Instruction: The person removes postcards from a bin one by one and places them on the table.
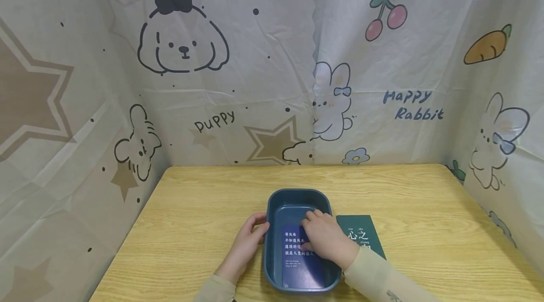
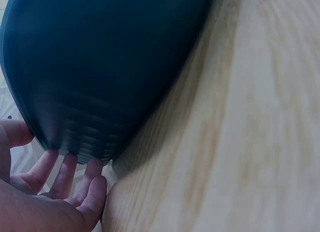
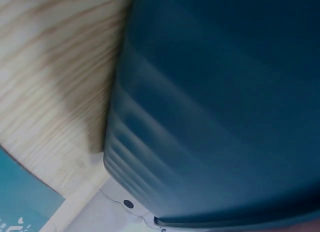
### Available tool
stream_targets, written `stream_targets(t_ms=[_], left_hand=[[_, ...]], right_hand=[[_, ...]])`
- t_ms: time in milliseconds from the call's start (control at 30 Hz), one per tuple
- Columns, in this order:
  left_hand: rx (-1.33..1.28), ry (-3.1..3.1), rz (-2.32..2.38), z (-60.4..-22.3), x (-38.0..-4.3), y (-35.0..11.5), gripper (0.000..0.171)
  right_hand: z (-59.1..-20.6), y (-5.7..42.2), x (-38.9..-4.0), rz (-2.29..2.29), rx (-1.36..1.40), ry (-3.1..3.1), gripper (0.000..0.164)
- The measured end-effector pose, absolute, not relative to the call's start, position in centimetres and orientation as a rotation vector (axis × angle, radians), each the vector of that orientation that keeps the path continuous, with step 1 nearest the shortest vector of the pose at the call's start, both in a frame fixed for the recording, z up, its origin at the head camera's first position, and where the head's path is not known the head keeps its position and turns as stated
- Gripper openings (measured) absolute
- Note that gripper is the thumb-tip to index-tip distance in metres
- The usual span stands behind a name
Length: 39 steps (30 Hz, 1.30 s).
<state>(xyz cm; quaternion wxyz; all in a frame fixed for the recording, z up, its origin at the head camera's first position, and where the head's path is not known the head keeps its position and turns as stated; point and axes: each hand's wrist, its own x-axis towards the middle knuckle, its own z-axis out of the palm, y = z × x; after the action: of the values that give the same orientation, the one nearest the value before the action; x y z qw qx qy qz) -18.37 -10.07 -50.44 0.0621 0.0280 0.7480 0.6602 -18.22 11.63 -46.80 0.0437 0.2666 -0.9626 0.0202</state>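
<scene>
A dark teal rectangular bin (image 1: 274, 198) stands on the table, its outer wall (image 2: 105, 67) large in the left wrist view. My left hand (image 1: 248, 240) is at the bin's left side, its extended fingers (image 2: 65, 174) touching the outer wall and its thumb near the rim. Inside the bin is a book with a blue cover (image 1: 299, 271) and white Chinese text. My right hand (image 1: 325, 236) reaches over the bin's right rim, with curled fingers and thumb around the book's upper right part. That part of the book is hidden beneath the hand.
A green book (image 1: 354, 224) with white characters lies right of the bin, partly behind the right forearm; its corner (image 3: 25, 192) shows in the right wrist view. The wooden table (image 1: 204, 198) is bordered by a printed cloth curtain (image 1: 255, 56) behind and at both sides.
</scene>
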Motion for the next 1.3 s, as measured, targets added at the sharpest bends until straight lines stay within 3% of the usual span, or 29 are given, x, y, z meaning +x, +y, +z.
stream_targets(t_ms=[1300], left_hand=[[0.089, 2.261, 1.998, -50.4, -18.27, -10.08, 0.041]], right_hand=[[-46.76, 11.46, -18.46, 0.062, 0.789, -2.957, 0.059]])
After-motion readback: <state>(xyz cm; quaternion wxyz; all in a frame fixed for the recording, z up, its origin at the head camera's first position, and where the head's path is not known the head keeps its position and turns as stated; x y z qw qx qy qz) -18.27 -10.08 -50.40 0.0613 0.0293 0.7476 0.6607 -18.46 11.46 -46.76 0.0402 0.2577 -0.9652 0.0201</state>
